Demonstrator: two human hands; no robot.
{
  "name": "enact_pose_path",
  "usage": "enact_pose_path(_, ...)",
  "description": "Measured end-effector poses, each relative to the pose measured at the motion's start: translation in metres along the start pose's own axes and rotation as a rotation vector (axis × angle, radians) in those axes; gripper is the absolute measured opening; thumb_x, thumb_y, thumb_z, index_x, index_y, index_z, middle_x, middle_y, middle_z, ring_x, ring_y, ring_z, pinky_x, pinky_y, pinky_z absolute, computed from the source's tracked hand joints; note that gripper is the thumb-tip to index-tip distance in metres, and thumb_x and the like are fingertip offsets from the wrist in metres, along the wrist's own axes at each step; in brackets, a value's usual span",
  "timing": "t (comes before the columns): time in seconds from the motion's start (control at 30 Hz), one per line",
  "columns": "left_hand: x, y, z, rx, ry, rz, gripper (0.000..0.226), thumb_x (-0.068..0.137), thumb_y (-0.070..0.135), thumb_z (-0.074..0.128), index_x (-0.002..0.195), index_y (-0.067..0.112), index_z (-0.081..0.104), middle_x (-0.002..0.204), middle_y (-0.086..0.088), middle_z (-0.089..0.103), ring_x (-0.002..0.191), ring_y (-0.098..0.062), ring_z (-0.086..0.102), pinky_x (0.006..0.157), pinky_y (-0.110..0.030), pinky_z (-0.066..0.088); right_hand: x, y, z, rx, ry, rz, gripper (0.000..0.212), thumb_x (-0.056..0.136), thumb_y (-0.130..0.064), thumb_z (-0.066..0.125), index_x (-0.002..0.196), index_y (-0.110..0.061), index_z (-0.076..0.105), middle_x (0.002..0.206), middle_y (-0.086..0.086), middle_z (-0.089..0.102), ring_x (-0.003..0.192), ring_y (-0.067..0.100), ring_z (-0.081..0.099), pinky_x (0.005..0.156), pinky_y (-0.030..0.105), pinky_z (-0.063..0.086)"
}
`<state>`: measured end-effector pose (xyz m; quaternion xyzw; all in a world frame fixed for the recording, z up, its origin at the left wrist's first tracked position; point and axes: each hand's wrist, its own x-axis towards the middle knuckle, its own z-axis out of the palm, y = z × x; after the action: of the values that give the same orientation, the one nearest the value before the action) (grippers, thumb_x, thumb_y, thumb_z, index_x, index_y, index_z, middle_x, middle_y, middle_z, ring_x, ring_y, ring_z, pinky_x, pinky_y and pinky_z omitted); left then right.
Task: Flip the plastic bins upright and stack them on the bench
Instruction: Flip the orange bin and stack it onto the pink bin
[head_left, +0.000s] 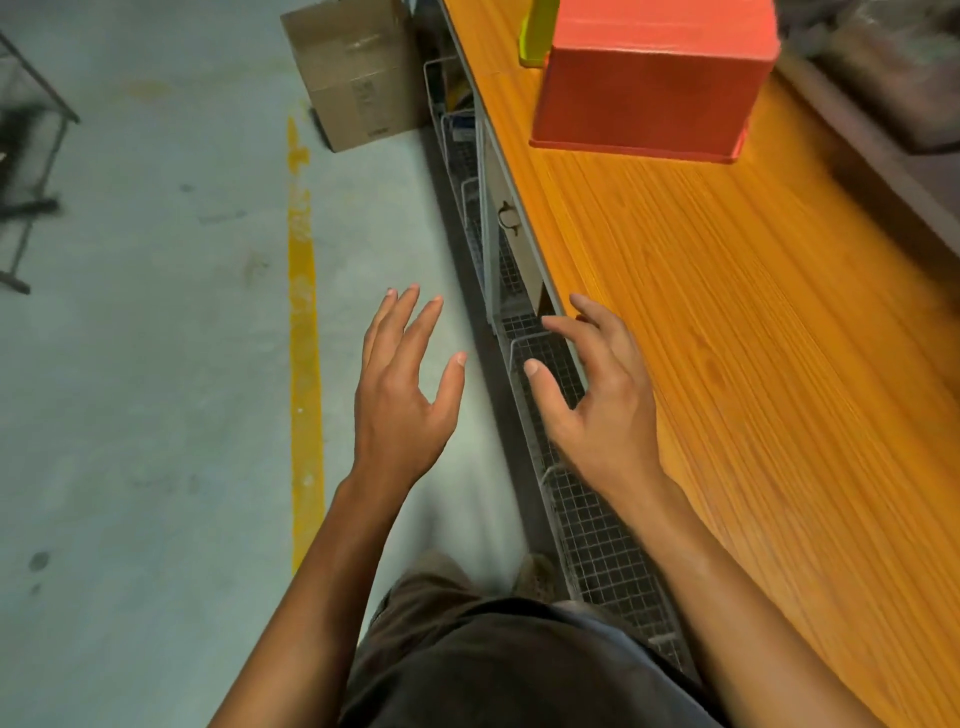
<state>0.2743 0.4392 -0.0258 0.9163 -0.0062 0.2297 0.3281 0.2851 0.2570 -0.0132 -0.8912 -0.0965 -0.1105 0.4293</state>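
Note:
A red plastic bin (654, 78) lies upside down on the orange wooden bench (753, 338), far ahead near the top of the view. A yellow-green bin (537, 34) shows partly behind its left side. My left hand (402, 395) hovers over the floor beside the bench with fingers spread, holding nothing. My right hand (597, 400) hangs over the bench's near edge, fingers curled apart, empty. Both hands are well short of the red bin.
Wire mesh baskets (582, 499) line the floor under the bench edge. A cardboard box (358, 73) stands on the grey floor ahead. A yellow painted line (304, 322) runs along the floor. A dark metal frame (26, 171) is at the left.

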Motion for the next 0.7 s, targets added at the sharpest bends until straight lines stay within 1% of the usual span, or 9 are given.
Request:
enact_pose_path(0.1, 0.032, -0.021, 0.007, 0.004, 0.009, -0.013, 0.052, 0.095, 0.028, 0.055, 0.142, 0.007, 0.051, 0.151, -0.014, 0.047, 0.147, -0.029, 0.035, 0.119, -0.016, 0.019, 0.036, 0.005, 0.019, 0.027, 0.010, 0.002, 0.046, 0.091, -0.035, 0.061, 0.132, -0.013, 0.059, 0.147, 0.009, 0.048, 0.136, 0.022, 0.045, 0.105, 0.043, 0.046)
enact_pose_path(0.17, 0.057, -0.037, 0.011, -0.005, 0.013, -0.012, 0.053, 0.095, 0.028, 0.054, 0.142, 0.006, 0.051, 0.151, -0.015, 0.047, 0.146, -0.030, 0.036, 0.119, -0.016, 0.019, 0.061, 0.007, 0.033, 0.024, 0.025, -0.003, 0.047, 0.091, -0.035, 0.061, 0.132, -0.013, 0.058, 0.147, 0.009, 0.048, 0.136, 0.022, 0.045, 0.104, 0.047, 0.047)
enact_pose_path(0.33, 0.130, -0.086, 0.027, -0.051, -0.009, 0.025, 0.052, 0.094, 0.024, 0.059, 0.142, 0.006, 0.052, 0.153, -0.015, 0.045, 0.146, -0.029, 0.036, 0.118, -0.016, 0.021, 0.134, 0.006, 0.071, 0.002, 0.073, -0.003, 0.045, 0.090, -0.035, 0.060, 0.130, -0.013, 0.060, 0.147, 0.009, 0.048, 0.137, 0.022, 0.044, 0.105, 0.048, 0.046)
enact_pose_path(0.43, 0.182, -0.111, 0.033, -0.093, -0.039, 0.064, 0.052, 0.094, 0.027, 0.057, 0.143, 0.008, 0.052, 0.154, -0.014, 0.043, 0.147, -0.027, 0.034, 0.118, -0.019, 0.023, 0.181, -0.001, 0.093, -0.001, 0.122, 0.020, 0.044, 0.091, -0.034, 0.060, 0.129, -0.013, 0.060, 0.147, 0.009, 0.048, 0.137, 0.022, 0.045, 0.104, 0.048, 0.046)
enact_pose_path(0.53, 0.233, -0.131, 0.037, -0.124, -0.074, 0.137, 0.053, 0.095, 0.029, 0.055, 0.144, 0.009, 0.051, 0.155, -0.013, 0.042, 0.148, -0.026, 0.032, 0.119, -0.022, 0.025, 0.222, -0.009, 0.112, -0.007, 0.182, 0.054, 0.042, 0.091, -0.032, 0.061, 0.129, -0.014, 0.061, 0.147, 0.008, 0.048, 0.135, 0.022, 0.047, 0.100, 0.048, 0.048)
enact_pose_path(0.7, 0.304, -0.151, 0.056, -0.129, -0.166, 0.311, 0.052, 0.096, 0.026, 0.058, 0.144, 0.008, 0.050, 0.156, -0.017, 0.040, 0.148, -0.031, 0.032, 0.119, -0.019, 0.021, 0.277, -0.014, 0.133, -0.028, 0.278, 0.083, 0.042, 0.091, -0.030, 0.062, 0.128, -0.012, 0.061, 0.145, 0.010, 0.049, 0.134, 0.025, 0.048, 0.097, 0.050, 0.049)
